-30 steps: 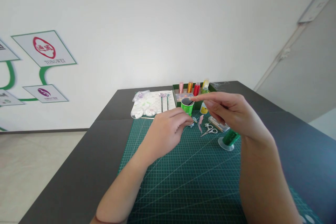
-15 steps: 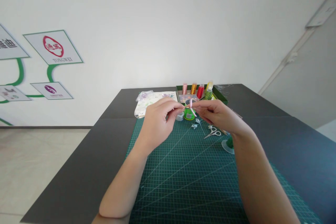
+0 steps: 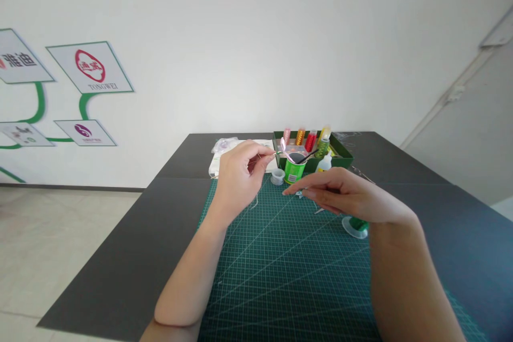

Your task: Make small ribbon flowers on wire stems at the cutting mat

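Observation:
My left hand is closed in a pinch on a thin wire stem whose tip carries a small pale pink petal-like piece. The pink piece stands just behind the fingertips, in front of a green can. To the right and lower, my right hand hovers over the mat with its fingers stretched out, thumb apart, and no object showing in it. Beneath those fingers lies a small pale blue leaf-like piece, mostly covered. The scissors are largely hidden by the same hand.
A green cutting mat covers the dark table. A green tray holds several coloured spools; a white bottle and a small clear cup stand before it. By my right wrist is a green spool. A white cloth-like sheet lies back left.
My right hand has let go of the pink piece and moved down and to the right, away from my left hand. My left hand still pinches the stem. The view has shifted slightly.

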`<state>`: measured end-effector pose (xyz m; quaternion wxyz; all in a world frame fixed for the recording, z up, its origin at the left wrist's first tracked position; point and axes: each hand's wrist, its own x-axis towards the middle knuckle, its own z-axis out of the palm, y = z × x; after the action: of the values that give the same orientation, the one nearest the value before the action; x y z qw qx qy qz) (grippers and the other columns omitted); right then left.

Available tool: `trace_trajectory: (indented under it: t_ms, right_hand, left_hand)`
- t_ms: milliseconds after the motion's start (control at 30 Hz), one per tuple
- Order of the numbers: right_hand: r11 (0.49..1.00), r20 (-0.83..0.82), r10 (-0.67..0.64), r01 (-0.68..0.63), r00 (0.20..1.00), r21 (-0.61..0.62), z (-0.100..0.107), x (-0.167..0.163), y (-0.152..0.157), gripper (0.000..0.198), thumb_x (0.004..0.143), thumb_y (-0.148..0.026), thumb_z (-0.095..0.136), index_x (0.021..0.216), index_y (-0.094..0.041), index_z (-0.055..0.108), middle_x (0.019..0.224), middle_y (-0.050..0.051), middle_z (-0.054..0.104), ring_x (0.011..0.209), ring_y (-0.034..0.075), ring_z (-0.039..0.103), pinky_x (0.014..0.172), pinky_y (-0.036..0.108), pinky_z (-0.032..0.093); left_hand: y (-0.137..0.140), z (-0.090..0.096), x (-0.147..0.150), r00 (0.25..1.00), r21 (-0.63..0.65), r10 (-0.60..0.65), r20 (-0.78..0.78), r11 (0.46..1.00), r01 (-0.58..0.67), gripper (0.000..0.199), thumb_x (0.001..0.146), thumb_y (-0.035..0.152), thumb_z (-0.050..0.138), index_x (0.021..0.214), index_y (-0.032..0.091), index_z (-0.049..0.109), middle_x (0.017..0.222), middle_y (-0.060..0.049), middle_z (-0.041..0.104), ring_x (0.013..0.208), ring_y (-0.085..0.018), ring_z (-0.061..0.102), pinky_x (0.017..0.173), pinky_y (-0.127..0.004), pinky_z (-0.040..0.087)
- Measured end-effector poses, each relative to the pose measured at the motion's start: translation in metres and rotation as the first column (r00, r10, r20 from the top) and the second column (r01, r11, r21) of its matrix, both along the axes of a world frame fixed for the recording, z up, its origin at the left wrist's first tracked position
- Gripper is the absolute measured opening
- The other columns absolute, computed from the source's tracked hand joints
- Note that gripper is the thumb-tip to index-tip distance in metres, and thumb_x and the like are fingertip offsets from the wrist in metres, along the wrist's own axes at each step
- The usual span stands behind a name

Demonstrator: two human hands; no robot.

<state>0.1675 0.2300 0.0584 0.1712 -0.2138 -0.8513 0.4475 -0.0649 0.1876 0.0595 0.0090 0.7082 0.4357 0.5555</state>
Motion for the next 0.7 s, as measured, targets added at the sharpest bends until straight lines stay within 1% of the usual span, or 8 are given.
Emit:
trace_trajectory:
  t_ms: [133,200,267,367,500,600,700]
  right_hand:
    - [0.997,0.006,0.073,-0.073,0.997,0.037,0.008,0.002,-0.012,0.037,0.102,-0.039,0.051,0.12,-0.016,0.074,0.053,-0.006,0.038,0.044,0.008,0.033,0.04,0.021,0.022]
    - [0.991,-0.017,0.111,-0.109,0.994,0.075,0.012,0.003,-0.017,0.035,0.102,-0.037,0.052,0.118,-0.016,0.075,0.053,-0.005,0.04,0.044,0.008,0.034,0.041,0.022,0.024]
    - [0.988,-0.044,0.115,-0.11,0.992,0.106,0.015,0.005,-0.022,0.034,0.102,-0.036,0.052,0.116,-0.017,0.077,0.053,-0.004,0.044,0.045,0.008,0.036,0.043,0.022,0.026]
    - [0.989,-0.083,0.093,-0.082,0.992,0.122,0.017,0.007,-0.026,0.033,0.102,-0.038,0.053,0.113,-0.019,0.078,0.052,-0.004,0.047,0.044,0.009,0.039,0.043,0.023,0.028]
    - [0.994,-0.135,0.069,-0.057,0.988,0.088,0.017,0.01,-0.028,0.033,0.101,-0.041,0.054,0.113,-0.021,0.079,0.049,-0.004,0.047,0.04,0.008,0.039,0.04,0.023,0.027]
    - [0.998,-0.191,0.017,-0.007,0.981,0.056,0.016,0.014,-0.026,0.034,0.1,-0.043,0.056,0.113,-0.021,0.079,0.049,-0.003,0.048,0.039,0.008,0.039,0.038,0.023,0.027]
    - [0.997,-0.245,-0.072,0.076,0.967,0.008,0.014,0.019,-0.023,0.035,0.099,-0.043,0.058,0.115,-0.02,0.078,0.049,-0.004,0.045,0.038,0.007,0.035,0.035,0.022,0.025]
  left_hand:
    - [0.001,-0.001,0.0,0.998,0.018,0.019,-0.064,1.0,-0.018,0.015,0.094,0.021,0.06,0.084,0.019,0.072,0.081,-0.003,0.072,0.072,-0.014,0.063,0.064,-0.026,0.048]
    - [0.001,-0.001,0.0,0.995,0.021,0.02,-0.102,1.0,-0.018,0.015,0.093,0.019,0.06,0.084,0.018,0.071,0.08,-0.003,0.071,0.071,-0.014,0.062,0.064,-0.027,0.047]
    - [0.001,-0.002,0.001,0.99,0.005,0.011,-0.144,1.0,-0.011,0.016,0.093,0.015,0.059,0.083,0.018,0.071,0.078,-0.002,0.07,0.069,-0.013,0.06,0.064,-0.026,0.046]
    - [0.001,-0.004,0.004,0.978,-0.039,-0.019,-0.207,0.999,0.011,0.018,0.092,0.011,0.057,0.082,0.018,0.07,0.076,-0.001,0.068,0.068,-0.013,0.059,0.064,-0.026,0.045]
    - [-0.001,-0.006,0.009,0.96,-0.094,-0.074,-0.269,0.994,0.05,0.019,0.092,0.007,0.056,0.084,0.018,0.069,0.078,-0.001,0.068,0.072,-0.013,0.06,0.066,-0.026,0.045]
    - [-0.003,-0.006,0.015,0.944,-0.139,-0.131,-0.303,0.986,0.092,0.018,0.094,0.009,0.056,0.086,0.018,0.069,0.08,-0.002,0.069,0.074,-0.013,0.061,0.067,-0.026,0.046]
    - [-0.005,-0.005,0.018,0.929,-0.184,-0.187,-0.318,0.974,0.133,0.019,0.096,0.011,0.054,0.086,0.018,0.069,0.081,-0.002,0.069,0.075,-0.014,0.062,0.067,-0.027,0.046]
